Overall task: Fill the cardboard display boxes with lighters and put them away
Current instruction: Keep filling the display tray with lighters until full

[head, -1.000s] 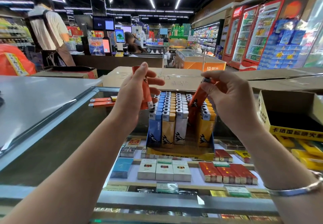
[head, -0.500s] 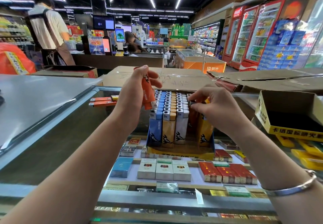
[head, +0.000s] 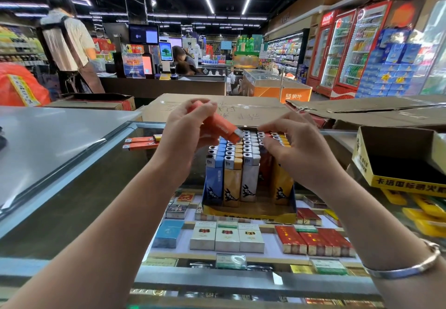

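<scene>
Glass counter (head: 101, 188), loose lighters (head: 141, 141) left, empty box (head: 400, 164) right, cartons (head: 241, 108) behind.

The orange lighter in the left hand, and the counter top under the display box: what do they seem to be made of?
The orange lighter looks like matte plastic with a shiny, seemingly metal, cap at its end. The counter top appears to be clear glass: cigarette packs show through it, and it reflects light. Its edge frame looks like brushed metal.
</scene>
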Demonstrator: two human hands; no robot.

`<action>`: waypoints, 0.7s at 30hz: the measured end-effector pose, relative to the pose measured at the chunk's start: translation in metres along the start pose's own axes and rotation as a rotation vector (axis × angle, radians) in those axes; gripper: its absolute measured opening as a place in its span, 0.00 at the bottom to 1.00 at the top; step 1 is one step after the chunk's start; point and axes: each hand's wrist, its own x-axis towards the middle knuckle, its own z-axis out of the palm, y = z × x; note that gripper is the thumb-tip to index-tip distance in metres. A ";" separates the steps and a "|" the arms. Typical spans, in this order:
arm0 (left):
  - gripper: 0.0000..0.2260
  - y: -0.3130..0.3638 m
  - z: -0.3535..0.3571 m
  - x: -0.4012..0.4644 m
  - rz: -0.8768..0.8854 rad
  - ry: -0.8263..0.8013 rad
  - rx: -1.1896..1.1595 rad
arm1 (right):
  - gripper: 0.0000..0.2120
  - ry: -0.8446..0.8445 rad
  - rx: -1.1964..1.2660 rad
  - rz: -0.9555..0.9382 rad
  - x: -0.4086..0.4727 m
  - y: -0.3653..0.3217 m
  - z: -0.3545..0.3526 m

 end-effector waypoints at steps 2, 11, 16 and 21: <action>0.03 0.000 -0.001 0.001 0.015 -0.043 -0.029 | 0.15 0.040 0.059 -0.102 -0.001 -0.007 -0.002; 0.08 0.001 0.000 -0.002 0.098 -0.236 -0.053 | 0.21 -0.027 0.337 -0.084 -0.006 -0.015 0.001; 0.10 0.002 0.004 -0.005 0.162 -0.280 0.034 | 0.13 0.021 0.580 -0.074 -0.003 -0.017 -0.004; 0.16 0.000 0.008 -0.008 0.261 -0.354 0.406 | 0.11 0.216 0.859 0.081 0.001 -0.009 -0.018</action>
